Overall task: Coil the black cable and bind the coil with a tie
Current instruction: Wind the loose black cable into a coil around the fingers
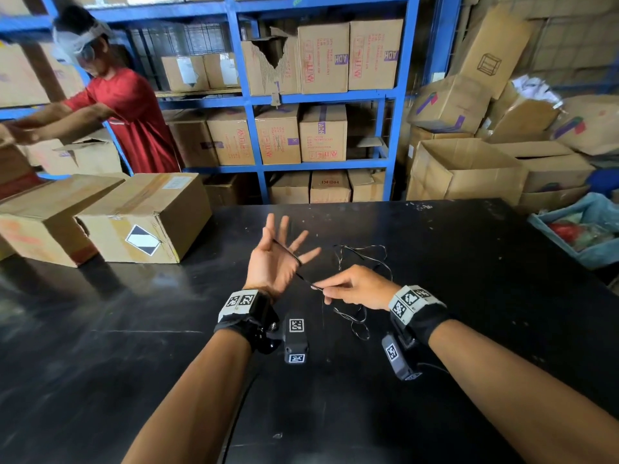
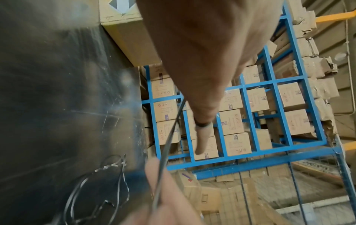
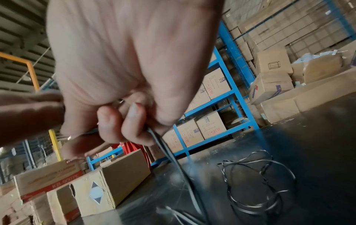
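Note:
A thin black cable (image 1: 305,280) runs taut between my two hands above the black table (image 1: 485,313). My left hand (image 1: 283,252) is palm up with its fingers spread; the cable crosses the palm and loops round one finger (image 2: 202,120). My right hand (image 1: 326,289), just to the right, pinches the cable in curled fingers (image 3: 133,121). From there the cable (image 3: 173,158) drops to the table. The rest of it lies in loose tangled loops (image 1: 363,252) behind and under the right hand. I cannot pick out a tie.
Two cardboard boxes (image 1: 144,216) sit on the table's far left. A person in a red shirt (image 1: 134,118) works beside them. Blue shelving (image 1: 321,98) with cartons stands behind the table. An open blue bin (image 1: 576,236) is at the right edge.

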